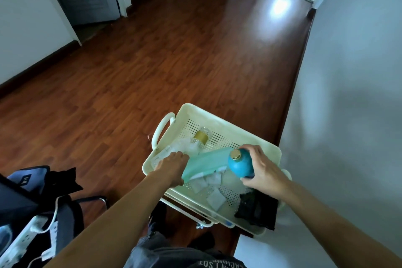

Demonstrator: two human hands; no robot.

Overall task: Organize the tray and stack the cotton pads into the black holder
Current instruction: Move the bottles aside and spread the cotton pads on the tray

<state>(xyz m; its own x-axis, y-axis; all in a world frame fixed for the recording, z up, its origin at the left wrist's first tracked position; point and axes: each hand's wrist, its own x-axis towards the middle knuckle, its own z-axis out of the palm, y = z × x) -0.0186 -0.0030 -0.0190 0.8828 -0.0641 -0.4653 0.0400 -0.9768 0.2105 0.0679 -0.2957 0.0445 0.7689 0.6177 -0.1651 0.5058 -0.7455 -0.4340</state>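
Note:
A cream perforated tray (219, 122) tops a small cart by the wall. My right hand (261, 169) is closed around a round teal bottle (239, 164) with a gold cap, held over the tray. My left hand (171, 166) grips the left end of a flat mint-green tray (206, 162), tilted up. Several white square cotton pads (214, 199) lie scattered beneath it on the tray floor. The black holder (257, 210) sits at the tray's near right corner. A clear bottle with a gold cap (201, 136) lies at the far side beside crumpled clear plastic (185, 148).
Wooden floor (152, 61) stretches ahead and left. A grey wall (348, 93) runs close along the cart's right. At lower left, a chair holds dark clothes (63, 178) and a white power strip (26, 239) with cable. The cart's handle (162, 130) sticks out left.

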